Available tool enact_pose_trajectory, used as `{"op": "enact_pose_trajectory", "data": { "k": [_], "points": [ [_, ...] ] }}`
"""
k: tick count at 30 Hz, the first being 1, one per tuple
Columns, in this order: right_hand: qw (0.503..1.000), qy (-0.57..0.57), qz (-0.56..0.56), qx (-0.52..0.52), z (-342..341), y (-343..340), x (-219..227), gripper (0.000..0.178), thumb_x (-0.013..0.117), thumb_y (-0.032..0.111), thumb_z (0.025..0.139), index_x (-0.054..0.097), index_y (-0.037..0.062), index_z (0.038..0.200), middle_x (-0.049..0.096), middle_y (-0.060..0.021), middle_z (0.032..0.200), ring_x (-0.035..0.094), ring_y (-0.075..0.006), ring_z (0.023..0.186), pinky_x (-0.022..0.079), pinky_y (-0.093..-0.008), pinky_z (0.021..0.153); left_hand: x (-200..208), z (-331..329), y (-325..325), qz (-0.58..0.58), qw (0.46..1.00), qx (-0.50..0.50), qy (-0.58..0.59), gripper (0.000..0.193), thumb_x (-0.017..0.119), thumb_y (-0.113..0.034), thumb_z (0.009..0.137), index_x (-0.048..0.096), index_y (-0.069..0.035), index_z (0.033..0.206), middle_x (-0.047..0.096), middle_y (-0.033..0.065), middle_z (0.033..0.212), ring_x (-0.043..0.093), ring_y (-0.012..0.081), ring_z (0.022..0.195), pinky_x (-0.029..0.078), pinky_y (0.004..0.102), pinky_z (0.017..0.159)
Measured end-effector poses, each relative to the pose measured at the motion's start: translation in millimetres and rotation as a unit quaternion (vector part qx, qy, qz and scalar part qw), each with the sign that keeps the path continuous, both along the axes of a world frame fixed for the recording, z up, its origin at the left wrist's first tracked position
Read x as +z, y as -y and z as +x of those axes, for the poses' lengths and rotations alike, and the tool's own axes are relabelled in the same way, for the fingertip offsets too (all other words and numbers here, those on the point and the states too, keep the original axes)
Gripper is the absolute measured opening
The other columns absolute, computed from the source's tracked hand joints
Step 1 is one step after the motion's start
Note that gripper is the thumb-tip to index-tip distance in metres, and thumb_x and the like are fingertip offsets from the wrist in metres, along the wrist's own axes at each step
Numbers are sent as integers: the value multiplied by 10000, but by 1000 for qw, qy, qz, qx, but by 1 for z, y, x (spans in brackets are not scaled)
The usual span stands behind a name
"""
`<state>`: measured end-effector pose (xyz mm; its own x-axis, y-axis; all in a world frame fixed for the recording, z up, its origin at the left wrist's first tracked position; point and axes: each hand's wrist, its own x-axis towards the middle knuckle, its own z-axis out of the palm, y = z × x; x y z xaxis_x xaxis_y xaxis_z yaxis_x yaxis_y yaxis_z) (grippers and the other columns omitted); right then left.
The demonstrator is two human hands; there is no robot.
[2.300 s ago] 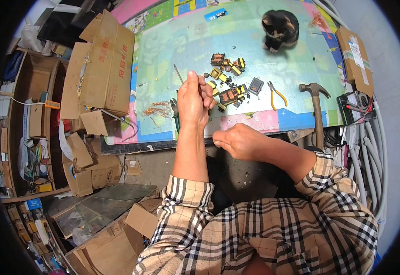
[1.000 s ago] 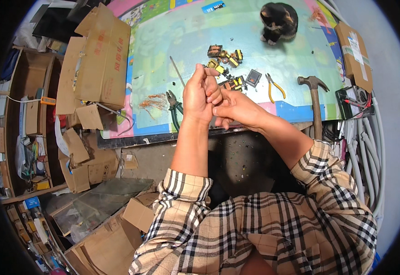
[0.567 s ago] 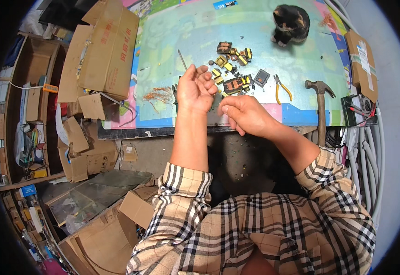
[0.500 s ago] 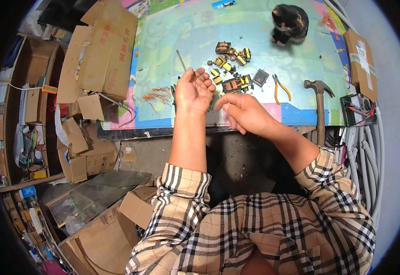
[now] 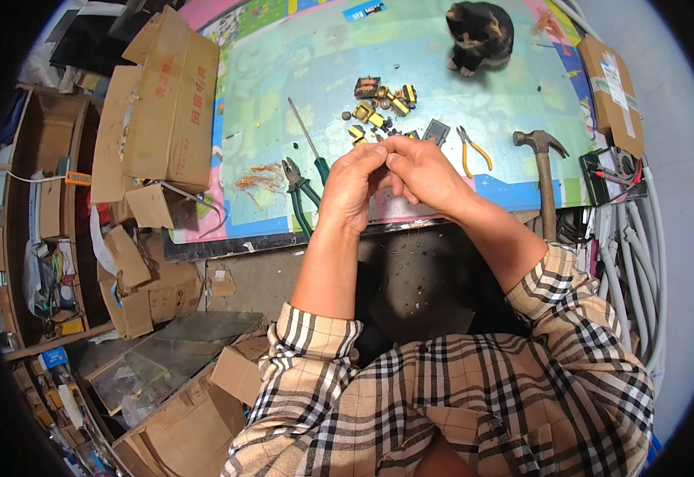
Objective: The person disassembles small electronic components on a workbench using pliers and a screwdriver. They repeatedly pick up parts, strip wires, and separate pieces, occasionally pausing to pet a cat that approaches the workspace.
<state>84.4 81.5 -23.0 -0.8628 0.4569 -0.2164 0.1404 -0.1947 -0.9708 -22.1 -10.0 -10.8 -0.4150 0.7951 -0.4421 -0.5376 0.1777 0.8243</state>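
inside of hands (image 5: 350, 188) hidden, mat (image 5: 263, 95) cropped above

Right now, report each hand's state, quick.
Left hand: partly curled; whether it holds anything cannot be told.
Right hand: fingers bent, close by the left; grip cannot be told.

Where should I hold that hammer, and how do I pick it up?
Probably best by its wooden handle, near the free end, coming from the person's side with the right hand. The hammer lies with its metal head at the far end, and the long handle sticks out past the table's near edge, which should leave room to close around it.
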Motion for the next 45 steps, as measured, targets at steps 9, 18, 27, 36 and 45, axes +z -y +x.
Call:
{"op": "enact_pose_trajectory", "data": {
  "k": [9,18,27,36,45],
  "points": [
    [995,21,92,-13,2,4,3,206,453,121,911,615,4,861,575,-59,576,529,-123,489,430,-294,485,-6,-2,0,53,997,61,2,199,578,-91,879,623,42,1020,644,103,924,605,165,834,486,266,747],
    [961,-19,264,-79,-2,14,-8,180,491,104,894,602,19,1009,604,-162,674,589,-268,603,465,-367,568,-7,0,-3,68,992,92,62,162,621,-67,845,625,24,979,644,96,911,600,162,810,487,274,747],
    [938,-45,339,-58,1,20,-1,127,487,38,844,585,4,919,618,-214,802,595,-422,724,478,-488,636,-10,2,-6,87,985,143,42,142,643,-87,854,625,18,947,652,109,914,612,176,843,484,285,785],
    [930,1,364,-51,1,20,-2,110,476,11,825,575,-6,870,614,-212,788,595,-419,710,475,-488,630,-6,2,-6,74,985,149,34,134,635,-69,850,620,25,944,658,120,908,625,189,859,488,288,797],
    [943,-28,330,-34,-1,21,-4,129,496,50,847,593,-9,910,607,-243,761,605,-416,723,481,-458,627,-8,4,-7,86,985,148,10,133,633,-98,856,624,11,932,662,112,873,624,167,810,483,267,746]
  ]
}}
